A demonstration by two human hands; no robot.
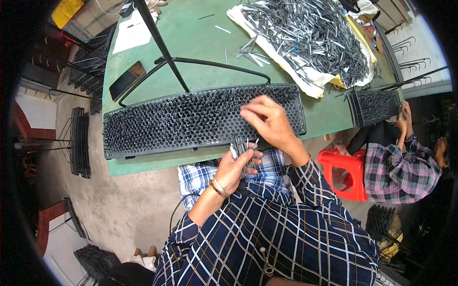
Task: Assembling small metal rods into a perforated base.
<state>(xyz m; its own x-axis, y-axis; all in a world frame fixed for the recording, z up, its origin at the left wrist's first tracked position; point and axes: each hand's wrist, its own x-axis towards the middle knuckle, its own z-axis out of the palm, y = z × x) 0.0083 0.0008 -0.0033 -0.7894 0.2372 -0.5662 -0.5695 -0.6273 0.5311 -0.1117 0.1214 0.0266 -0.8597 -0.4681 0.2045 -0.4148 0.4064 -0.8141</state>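
Note:
A long black perforated tray (157,126) lies along the near edge of the green table (200,43), its holes largely filled with dark metal pins. My left hand (234,168) sits just below the tray's edge, closed on a small bundle of metal pins (242,145) that stick up from the fist. My right hand (268,120) hovers over the tray's right part, fingertips pinched together at the holes; whether a pin is between them is hidden.
A big heap of loose metal pins (310,35) lies on white cloth at the table's far right. A black metal stand (176,59) crosses the table. A seated person (398,167) works at a second tray (374,106) beside a red stool (346,174). Stacked black trays (80,140) stand on the floor at left.

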